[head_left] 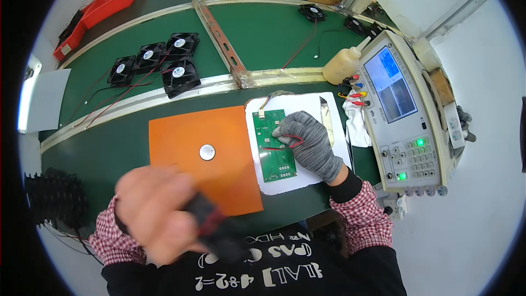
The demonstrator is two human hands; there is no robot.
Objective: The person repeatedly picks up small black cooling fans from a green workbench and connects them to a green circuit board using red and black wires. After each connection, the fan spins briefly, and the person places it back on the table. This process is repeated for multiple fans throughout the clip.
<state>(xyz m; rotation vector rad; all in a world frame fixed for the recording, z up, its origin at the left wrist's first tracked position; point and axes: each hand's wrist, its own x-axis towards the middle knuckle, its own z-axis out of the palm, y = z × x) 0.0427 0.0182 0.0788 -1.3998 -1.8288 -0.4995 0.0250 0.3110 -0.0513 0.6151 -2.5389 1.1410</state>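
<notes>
My right hand [308, 141], in a grey knitted glove, reaches over a green circuit board [273, 160]. Its fingers are pinched together above the board around a thin red wire [296, 141], whose end is hidden by the glove. The board lies on a white pad [323, 181], with a white plug and cable [262, 113] at its top edge. My bare left hand [159, 208] is smeared by motion over the lower left of an orange mat [219, 126]. It grips a blurred black fan [216, 230] with red wire, close to my body. A silver disc [207, 152] rests on the mat.
Several black fans [148, 56] with trailing wires lie beyond the metal rail at left; another fan [312, 12] is at the back right. A test instrument [405, 126] with a lit screen stands right, beside a squeeze bottle [341, 66]. Tweezers [350, 140] lie along the pad.
</notes>
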